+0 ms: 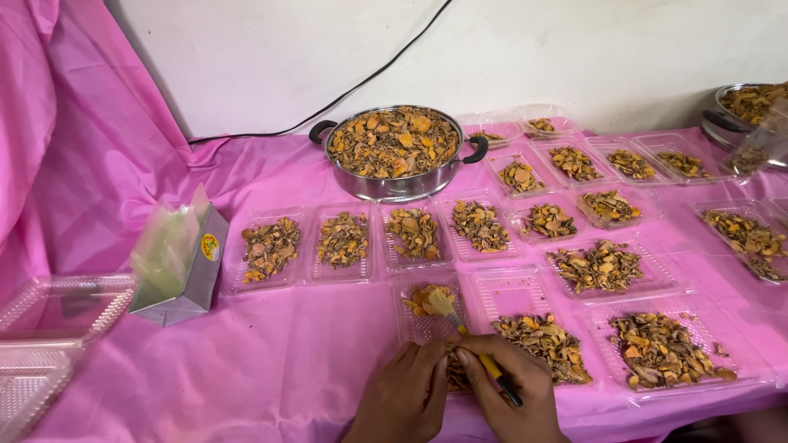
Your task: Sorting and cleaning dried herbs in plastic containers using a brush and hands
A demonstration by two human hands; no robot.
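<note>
My right hand (510, 392) grips a small brush with a yellow and black handle (490, 367); its bristles rest on orange dried pieces in a clear plastic tray (427, 316). My left hand (402, 398) sits beside it at the table's front edge, fingers curled over a small heap of the same dried pieces (454, 371). Whether it holds any I cannot tell. An empty clear tray (510, 291) lies just to the right of the brushed one.
A steel pan with black handles (394, 152) full of dried pieces stands at the back. Several filled clear trays cover the pink cloth (279, 361). A silver box of plastic bags (180, 262) and stacked empty trays (49, 320) are at left. Another pan (743, 107) sits far right.
</note>
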